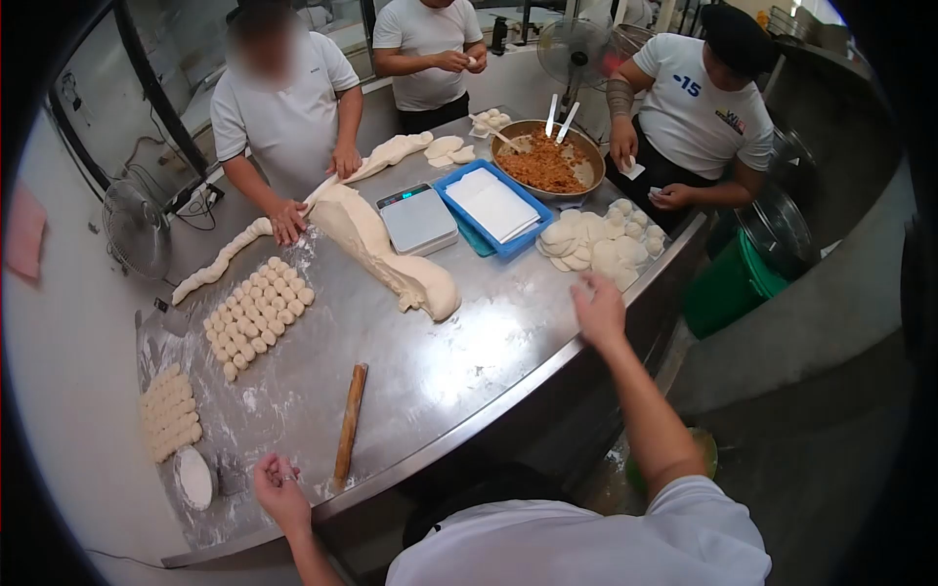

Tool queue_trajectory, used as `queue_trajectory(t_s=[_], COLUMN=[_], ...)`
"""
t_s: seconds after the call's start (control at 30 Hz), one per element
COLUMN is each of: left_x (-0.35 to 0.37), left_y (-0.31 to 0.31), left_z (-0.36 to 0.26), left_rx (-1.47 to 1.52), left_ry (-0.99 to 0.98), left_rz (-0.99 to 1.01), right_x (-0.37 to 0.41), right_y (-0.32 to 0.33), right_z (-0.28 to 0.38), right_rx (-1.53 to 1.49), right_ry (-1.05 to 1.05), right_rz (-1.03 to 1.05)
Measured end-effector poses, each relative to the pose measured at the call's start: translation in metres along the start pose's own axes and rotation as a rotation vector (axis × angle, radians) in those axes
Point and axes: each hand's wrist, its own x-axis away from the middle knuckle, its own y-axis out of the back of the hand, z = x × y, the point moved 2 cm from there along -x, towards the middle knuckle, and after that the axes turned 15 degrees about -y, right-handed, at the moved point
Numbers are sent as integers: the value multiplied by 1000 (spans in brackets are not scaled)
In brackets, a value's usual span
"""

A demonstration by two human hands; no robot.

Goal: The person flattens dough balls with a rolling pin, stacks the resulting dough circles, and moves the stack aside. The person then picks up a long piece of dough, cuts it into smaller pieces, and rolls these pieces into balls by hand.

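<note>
My right hand (598, 309) is at the near edge of a pile of flat dough rounds (586, 239), its fingers extended with nothing visible in them. Over the table's front edge at the lower left, my left hand (281, 488) is empty, its fingers loosely bent and apart. A wooden rolling pin (351, 425) lies to the right of my left hand, untouched. To the left of that hand are a bowl of white flour (195, 479) and rows of small dough pieces (171, 413). More dough balls (256, 313) sit in rows farther back.
A long dough mass (381, 249), a scale (417, 219), a blue tray (536, 232) with white sheets and a pan of orange-brown filling (591, 156) stand on the metal table (430, 361). Three people stand beyond; one holds the dough rope, another holds small white pieces.
</note>
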Motion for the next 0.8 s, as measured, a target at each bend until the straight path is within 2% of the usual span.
queue_trajectory(t_s=[0.03,0.1,0.17,0.27,0.3,0.33,0.37,0.4,0.43,0.47,0.5,0.57,0.6,0.63,0.67,0.7,0.73,0.77,0.8], left_x=[-2,-6,-7,-4,0,6,17,30,46,59,74,98,108,118,133,144,153,169,189], left_y=[-1,-5,-4,-6,-10,-11,-17,-27,-29,-31,-20,13,38,70,109,147,174,201,219], left_z=[-3,-10,-16,-8,-4,-5,-13,-26,-43,-68,-70,-61,-53,-45,-40,-61,-101,-105,-89], left_rx=[-9,-7,-4,54,113,171,409,648,887,992,1194,1550,1569,1580,1574,1449,1497,1510,1265], left_ry=[3,6,-3,-18,-14,-9,62,128,238,353,392,209,154,88,11,-35,213,182,59], left_rz=[-11,-7,1,4,-7,-26,-84,-143,-125,-152,-84,141,115,71,6,-54,-350,-394,-493], right_x=[26,80,133,204,224,243,265,289,317,344,378,451,476,503,523,543,566,596,639], right_y=[-8,-20,-23,-32,-29,-31,-27,-35,-27,-26,-30,-28,-33,-43,-38,-31,-54,-75,-104], right_z=[5,24,52,92,105,118,132,140,159,176,183,210,213,217,235,253,255,252,240], right_rx=[-29,-141,-317,-609,-570,-583,-556,-608,-641,-808,-813,-782,-643,-507,-387,-279,-461,-601,-564], right_ry=[-4,160,304,300,278,355,441,672,741,858,860,1108,1164,1235,1391,1547,1562,1434,1245], right_rz=[14,69,236,598,726,762,789,711,808,843,1084,1054,1094,1140,1132,1121,1058,1224,1443])
